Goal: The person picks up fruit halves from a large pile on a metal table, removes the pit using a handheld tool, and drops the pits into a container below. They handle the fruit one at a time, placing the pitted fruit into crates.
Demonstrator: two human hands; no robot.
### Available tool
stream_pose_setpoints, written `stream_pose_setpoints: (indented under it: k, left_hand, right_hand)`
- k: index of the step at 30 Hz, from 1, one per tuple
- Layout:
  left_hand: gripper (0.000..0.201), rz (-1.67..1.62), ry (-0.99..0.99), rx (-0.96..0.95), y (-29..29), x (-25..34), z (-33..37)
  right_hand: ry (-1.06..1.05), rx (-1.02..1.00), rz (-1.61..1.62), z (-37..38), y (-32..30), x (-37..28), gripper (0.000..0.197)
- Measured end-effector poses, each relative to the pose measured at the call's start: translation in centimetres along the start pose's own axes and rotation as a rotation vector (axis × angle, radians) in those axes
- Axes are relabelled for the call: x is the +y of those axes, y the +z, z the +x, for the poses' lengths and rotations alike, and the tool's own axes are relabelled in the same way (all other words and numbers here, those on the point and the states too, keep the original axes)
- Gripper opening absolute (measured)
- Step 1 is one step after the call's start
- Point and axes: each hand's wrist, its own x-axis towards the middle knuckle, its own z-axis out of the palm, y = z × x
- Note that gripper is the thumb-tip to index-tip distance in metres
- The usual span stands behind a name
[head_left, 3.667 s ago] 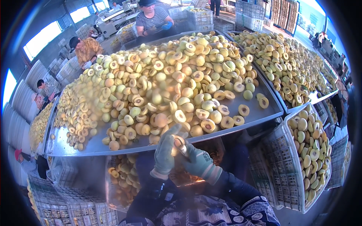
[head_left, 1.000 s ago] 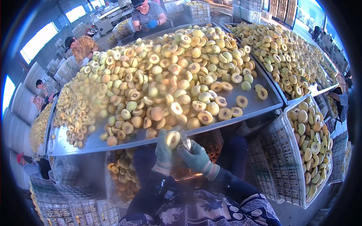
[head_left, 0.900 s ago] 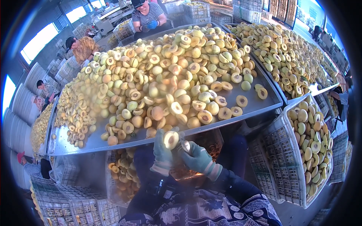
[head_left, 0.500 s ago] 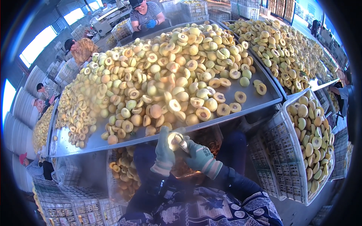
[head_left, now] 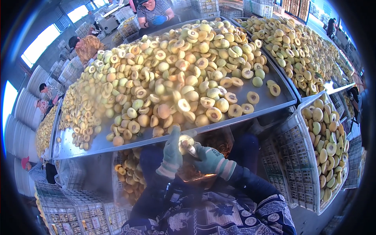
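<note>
Both my hands wear pale green gloves with striped cuffs and meet just off the near edge of a metal table [head_left: 103, 145]. In my left hand [head_left: 170, 155] a yellow peach half [head_left: 185, 143] is held, its cut face turned up. My right hand [head_left: 211, 160] grips a small metal pitting tool [head_left: 192, 151] whose end is at the peach; the handle is hidden in the glove. A large heap of peach halves [head_left: 172, 88] covers the table, many with dark centres showing. Beneath my hands is a container [head_left: 225, 135] with dark, orange-lit contents, mostly hidden.
To my right, a tilted white crate [head_left: 307, 172] holds peach halves. Another crate [head_left: 116, 178] of halves is by my left leg. A second heaped table [head_left: 297, 51] lies far right. Across the table are a person in stripes [head_left: 154, 13] and one in orange [head_left: 89, 47].
My hands stay together at the table edge, with the peach half turned slightly and the tool at it. The whole view has shifted a little.
</note>
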Motion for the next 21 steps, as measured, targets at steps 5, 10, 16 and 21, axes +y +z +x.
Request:
stream_pose_setpoints:
  k: [5, 10, 16, 21]
  left_hand:
    - [0.051, 0.033, -0.09, -0.054, -0.9, -0.8, 0.8]
    - [0.053, -0.073, -0.143, 0.007, -0.3, -1.3, 0.1]
    - [0.04, -0.114, -0.054, 0.07, 0.2, -1.2, -0.1]
    - [0.024, -0.017, 0.201, 0.16, -1.7, -2.0, 0.2]
  right_hand:
    - [-0.154, 0.006, -0.117, 0.0, 0.1, 1.1, 0.038]
    - [0.302, -0.43, 1.047, -1.3, -0.4, -1.7, 0.024]
    - [0.166, -0.701, 1.784, -1.3, 2.1, 0.3, 0.024]
    - [0.258, -0.709, 1.831, -0.6, 3.6, 0.7, 0.021]
